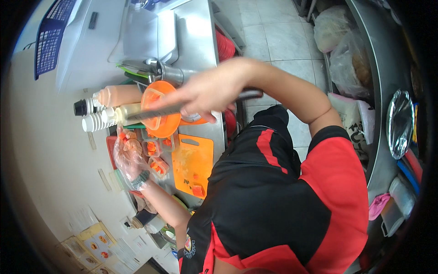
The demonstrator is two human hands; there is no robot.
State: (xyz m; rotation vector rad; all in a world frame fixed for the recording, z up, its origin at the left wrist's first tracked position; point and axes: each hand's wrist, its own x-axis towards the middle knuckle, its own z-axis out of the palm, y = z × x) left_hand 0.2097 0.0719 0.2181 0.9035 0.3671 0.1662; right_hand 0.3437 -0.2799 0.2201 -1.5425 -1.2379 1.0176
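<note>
Right hand (200, 93) grips long dark-handled metal knife (157, 112), blade leftward, likely held clear of orange plastic board (194, 160). Left hand (130, 157), clear-plastic-gloved, beside transparent tubs (167, 170) of orange chunks (157, 166); finger closure unclear.

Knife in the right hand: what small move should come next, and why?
Probably bring the knife over the orange cutting board: orange-red pieces lie there, while the right hand holds it in front of the orange bowl in this view.
</note>
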